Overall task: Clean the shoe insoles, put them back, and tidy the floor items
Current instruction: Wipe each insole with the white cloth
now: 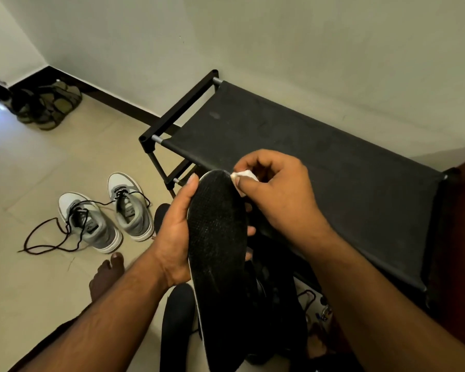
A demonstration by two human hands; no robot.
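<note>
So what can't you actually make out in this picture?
Head view only:
- Heel end of the black insole: cut off by the bottom edge.
- Items on the lower shelf of the black shoe rack: hidden by the right forearm, too dark.
- Olive bag contents: far, dim.
- White wipe: mostly covered by right hand.

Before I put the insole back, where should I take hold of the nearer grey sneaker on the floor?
Grip the nearer grey sneaker at its heel collar, coming from above and behind. The heel faces you, the opening is up, and the loose lace trails off to its left, clear of the heel. Both hands are busy now: left on the insole, right pinching the wipe.
</note>
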